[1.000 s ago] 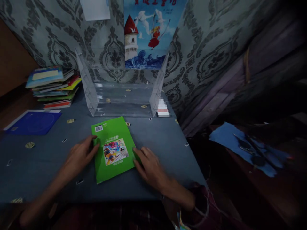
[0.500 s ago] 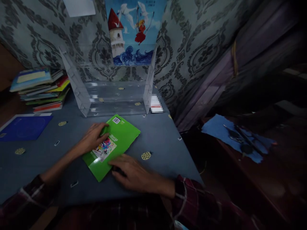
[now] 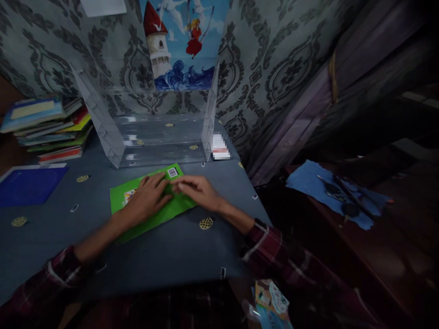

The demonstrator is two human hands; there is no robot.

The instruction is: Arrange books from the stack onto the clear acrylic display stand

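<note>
A green book (image 3: 164, 214) with a barcode and a small coloured picture on its cover lies flat and slanted on the cloth-covered table. My left hand (image 3: 147, 196) rests on it with fingers stretched out, covering part of the picture. Over the right part of the cover, my right hand (image 3: 199, 189) has its thumb and fingertips drawn together near the barcode; what they pinch, if anything, is too small to make out. Just behind the book stands a clear plastic rack (image 3: 115, 148) with side panels.
On the left are a stack of books (image 3: 51, 128) and a blue book (image 3: 32, 185). A white item (image 3: 219, 148) sits beside the rack. To the right, tools lie on a blue cloth (image 3: 305, 183). A colourful printed item (image 3: 272, 301) is below the table's front edge.
The green book has turned clockwise, its barcode end now farther right. My right hand has moved up from the book's lower edge to near the barcode; my left hand has slid right across the cover.
</note>
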